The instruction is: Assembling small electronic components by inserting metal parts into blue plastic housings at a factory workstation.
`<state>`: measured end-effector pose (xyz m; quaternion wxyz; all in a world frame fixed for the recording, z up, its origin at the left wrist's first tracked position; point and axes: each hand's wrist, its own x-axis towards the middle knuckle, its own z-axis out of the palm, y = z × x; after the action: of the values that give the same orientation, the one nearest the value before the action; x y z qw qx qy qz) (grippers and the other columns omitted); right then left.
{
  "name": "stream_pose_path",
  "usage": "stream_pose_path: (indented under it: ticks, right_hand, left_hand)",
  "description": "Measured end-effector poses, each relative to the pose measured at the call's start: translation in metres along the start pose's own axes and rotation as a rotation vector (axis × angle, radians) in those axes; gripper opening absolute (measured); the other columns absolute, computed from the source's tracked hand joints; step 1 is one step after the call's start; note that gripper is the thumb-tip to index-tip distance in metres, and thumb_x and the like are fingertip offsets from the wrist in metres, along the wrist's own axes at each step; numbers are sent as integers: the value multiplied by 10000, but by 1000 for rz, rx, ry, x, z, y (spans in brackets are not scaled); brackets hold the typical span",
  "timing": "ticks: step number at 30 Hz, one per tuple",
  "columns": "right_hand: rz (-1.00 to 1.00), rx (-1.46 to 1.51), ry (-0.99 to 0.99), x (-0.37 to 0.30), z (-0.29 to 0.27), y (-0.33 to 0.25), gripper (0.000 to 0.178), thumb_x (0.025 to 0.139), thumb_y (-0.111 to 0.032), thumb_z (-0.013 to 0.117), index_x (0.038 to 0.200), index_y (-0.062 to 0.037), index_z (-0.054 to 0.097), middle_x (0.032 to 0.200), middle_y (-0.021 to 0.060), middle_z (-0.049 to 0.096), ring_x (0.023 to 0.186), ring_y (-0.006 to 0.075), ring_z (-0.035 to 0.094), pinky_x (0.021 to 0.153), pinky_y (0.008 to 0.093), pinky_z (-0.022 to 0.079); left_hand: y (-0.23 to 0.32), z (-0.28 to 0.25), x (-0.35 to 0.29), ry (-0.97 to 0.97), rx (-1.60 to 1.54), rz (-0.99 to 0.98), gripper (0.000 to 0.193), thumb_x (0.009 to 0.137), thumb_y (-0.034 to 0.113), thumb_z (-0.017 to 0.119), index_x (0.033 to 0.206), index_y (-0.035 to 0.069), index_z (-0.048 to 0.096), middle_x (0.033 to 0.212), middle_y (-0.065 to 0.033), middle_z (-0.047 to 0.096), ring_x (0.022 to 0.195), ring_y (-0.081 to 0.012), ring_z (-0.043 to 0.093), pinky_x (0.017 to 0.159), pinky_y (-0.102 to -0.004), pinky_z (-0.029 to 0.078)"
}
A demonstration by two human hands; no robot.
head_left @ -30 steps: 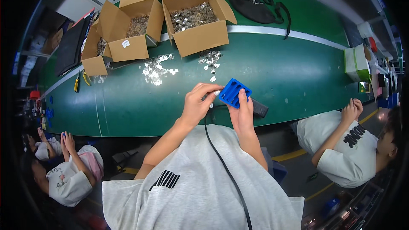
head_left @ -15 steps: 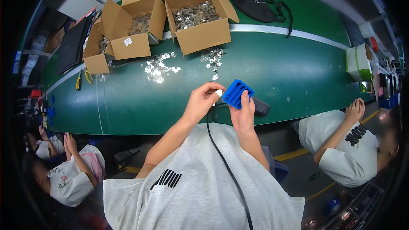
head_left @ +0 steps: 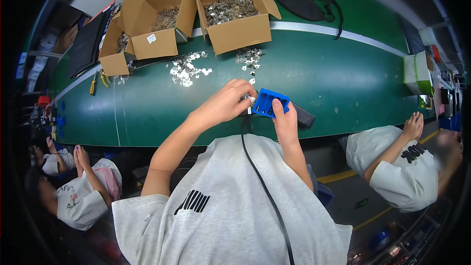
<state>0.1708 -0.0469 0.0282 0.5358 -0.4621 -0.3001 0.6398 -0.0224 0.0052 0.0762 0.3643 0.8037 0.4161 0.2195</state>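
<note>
My right hand (head_left: 286,120) grips a blue plastic battery holder-like case (head_left: 265,102) with parallel slots, its thumb pressed on the front face. Small metal pieces seem to sit in the slots near the lower edge. At the case's left side is my left hand (head_left: 229,99), its fingers bent and drawn together. Something white shows at its thumb tip; whether that is a finger cover or a held piece cannot be made out. A black oblong device (head_left: 302,115) lies on the green table just behind my right hand.
Loose small metal pieces lie in a bright pile (head_left: 187,70) and a darker one (head_left: 249,59). Behind stand open cardboard boxes (head_left: 240,35) of metal pieces. Yellow-handled pliers (head_left: 93,86), a black bag (head_left: 298,0) and a black cable (head_left: 255,172) are around. Co-workers sit on both sides.
My left hand has arched higher over the case's left edge, with its elbow swung outward. The blue case has turned more level and its slots face me. The view has shifted slightly.
</note>
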Motion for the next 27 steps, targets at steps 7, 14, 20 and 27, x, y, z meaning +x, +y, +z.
stream_pose_path:
  ticks: [7, 14, 20, 27]
  right_hand:
    - [-33, 284, -12, -2, 1, 2, 362, 953, -323, 530, 1112, 0, 488, 1031, 82, 592, 920, 154, 603, 843, 320, 499]
    - [-65, 313, -6, -6, 2, 3, 356, 960, -316, 516, 1117, 1, 485, 1041, 90, 590, 945, 164, 604, 856, 326, 500]
    - [83, 172, -20, -10, 6, -1, 369, 972, -279, 468, 1173, 31, 479, 1090, 127, 588, 1001, 208, 609, 842, 383, 536]
    - [187, 165, -122, -16, 13, -10, 378, 983, -273, 393, 1183, 35, 479, 1109, 134, 580, 1008, 221, 608, 860, 421, 538]
  left_hand:
    - [-1, 23, -3, 24, -600, -369, 175, 882, 127, 591, 1005, 3, 603, 912, -45, 622, 860, -142, 588, 774, -282, 469]
    - [14, 47, -10, 262, -977, -433, 150, 896, 105, 595, 997, -6, 593, 905, 4, 601, 825, -62, 541, 715, -219, 450]
    - [12, 29, -9, 397, -462, -226, 112, 888, 41, 530, 990, 16, 569, 1005, -61, 597, 900, -136, 551, 788, -269, 448]
    - [26, 7, 4, 293, 50, 164, 122, 846, 11, 567, 967, 20, 573, 1003, -118, 591, 942, -273, 554, 810, -350, 452]
